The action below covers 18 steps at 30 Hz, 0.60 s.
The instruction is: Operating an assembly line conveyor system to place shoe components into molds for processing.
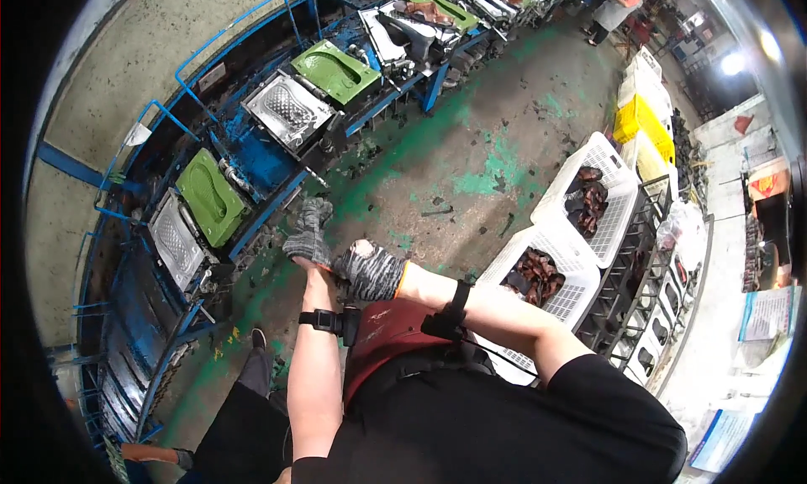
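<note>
Both my hands wear grey-and-black speckled knit gloves and are held close together in front of my body, over the aisle. My left hand (309,234) points away from me with its fingers bunched together. My right hand (371,272) is curled closed beside my left wrist, and its glove cuff has an orange edge. A pale patch shows at its knuckles. Whatever either hand holds, if anything, is hidden. Nearest to my left hand is a line of sole-shaped moulds, with a green mould half (212,200) and a silver mould half (177,238).
The blue machine frame (437,87) curves along the left, carrying more green (334,70) and silver moulds (290,110). White crates (551,238) with brown-black pieces stand right, beside a metal rack (643,274). A yellow crate (646,129) stands farther. One person (620,17) is far off; another's leg (256,370) is lower left.
</note>
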Each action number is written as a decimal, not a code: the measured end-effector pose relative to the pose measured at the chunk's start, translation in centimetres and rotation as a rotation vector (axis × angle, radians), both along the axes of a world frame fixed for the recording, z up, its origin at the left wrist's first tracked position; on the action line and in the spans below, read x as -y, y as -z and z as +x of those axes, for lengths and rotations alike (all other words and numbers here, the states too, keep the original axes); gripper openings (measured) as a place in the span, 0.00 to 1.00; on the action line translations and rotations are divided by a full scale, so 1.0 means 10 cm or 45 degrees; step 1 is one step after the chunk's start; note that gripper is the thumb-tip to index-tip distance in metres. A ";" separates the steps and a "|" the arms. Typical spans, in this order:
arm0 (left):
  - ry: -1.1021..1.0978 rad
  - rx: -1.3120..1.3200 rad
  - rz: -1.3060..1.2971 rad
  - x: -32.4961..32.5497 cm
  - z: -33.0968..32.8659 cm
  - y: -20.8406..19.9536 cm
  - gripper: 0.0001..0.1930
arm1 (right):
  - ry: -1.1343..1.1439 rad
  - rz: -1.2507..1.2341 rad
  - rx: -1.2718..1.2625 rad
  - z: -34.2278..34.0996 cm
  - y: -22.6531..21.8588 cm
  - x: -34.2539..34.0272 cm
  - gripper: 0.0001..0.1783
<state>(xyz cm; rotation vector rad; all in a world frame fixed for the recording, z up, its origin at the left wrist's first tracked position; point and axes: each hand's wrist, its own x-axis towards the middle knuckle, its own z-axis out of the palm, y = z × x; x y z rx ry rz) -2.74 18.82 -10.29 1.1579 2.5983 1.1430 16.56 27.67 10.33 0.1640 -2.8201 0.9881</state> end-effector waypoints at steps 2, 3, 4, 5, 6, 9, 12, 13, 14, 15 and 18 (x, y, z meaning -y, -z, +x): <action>0.081 0.872 0.567 -0.33 -0.01 -0.03 0.24 | 0.022 -0.015 0.052 0.03 -0.12 -0.14 0.11; 0.183 1.477 0.897 -0.62 0.11 -0.31 0.25 | 0.088 0.004 -0.011 0.05 -0.04 -0.39 0.12; 0.238 2.084 1.199 -0.72 0.24 -0.48 0.26 | 0.208 -0.011 -0.160 0.12 -0.14 -0.46 0.13; 0.085 1.838 1.196 -0.55 0.24 -0.35 0.29 | 0.106 -0.020 0.018 0.01 -0.03 -0.39 0.11; 0.019 1.779 1.353 -0.85 0.53 -0.83 0.28 | 0.195 0.044 0.033 0.06 0.18 -0.61 0.10; -0.055 1.508 0.628 -1.04 0.46 -1.25 0.26 | 0.194 -0.021 0.058 0.17 0.33 -0.72 0.07; 0.228 1.714 1.179 -1.13 0.46 -1.45 0.20 | 0.090 -0.107 -0.003 0.23 0.17 -0.77 0.08; 0.463 1.561 1.287 -1.09 0.34 -1.37 0.20 | 0.003 -0.083 -0.073 0.24 0.01 -0.73 0.10; 0.484 1.582 1.283 -1.19 0.21 -1.35 0.21 | -0.102 0.060 0.070 0.28 -0.13 -0.79 0.11; 0.503 1.580 1.278 -1.30 0.18 -1.29 0.21 | -0.080 -0.021 0.059 0.22 0.14 -0.73 0.12; 0.154 1.475 1.120 -1.68 0.64 -1.66 0.22 | -0.108 0.321 0.027 0.22 0.30 -0.95 0.11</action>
